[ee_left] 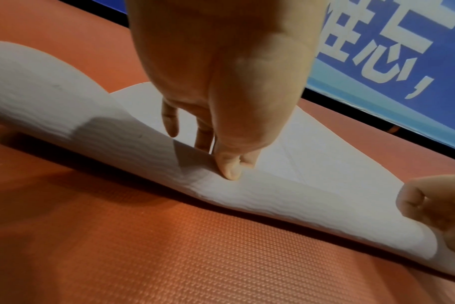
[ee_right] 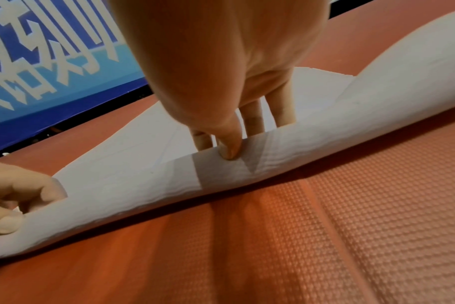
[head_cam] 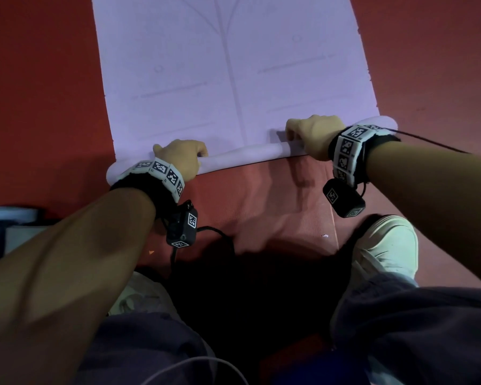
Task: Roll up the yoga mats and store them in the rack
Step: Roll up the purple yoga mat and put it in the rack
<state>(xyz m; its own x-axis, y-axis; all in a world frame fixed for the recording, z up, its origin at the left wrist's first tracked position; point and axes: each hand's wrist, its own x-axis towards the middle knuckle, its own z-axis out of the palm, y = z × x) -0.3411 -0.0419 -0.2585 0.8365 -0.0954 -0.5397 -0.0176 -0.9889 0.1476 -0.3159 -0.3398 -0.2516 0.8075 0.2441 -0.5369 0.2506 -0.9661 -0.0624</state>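
Note:
A pale lilac yoga mat (head_cam: 206,65) lies unrolled on a red mat, stretching away from me. Its near end is curled into a thin roll (head_cam: 242,158) across the view. My left hand (head_cam: 181,159) grips the left part of the roll, fingers curled over the top and thumb (ee_left: 230,164) pressing the near side. My right hand (head_cam: 311,134) grips the right part the same way, with its thumb (ee_right: 229,148) dug into the roll (ee_right: 169,185). The roll (ee_left: 117,139) is looser and wider at both outer ends. No rack is in view.
A textured red mat (head_cam: 275,207) covers the floor under the lilac one. My white shoes (head_cam: 386,245) and dark trousers sit close behind the roll. A blue banner with white characters (ee_left: 392,51) stands at the far end. A grey object (head_cam: 9,220) sits at the left edge.

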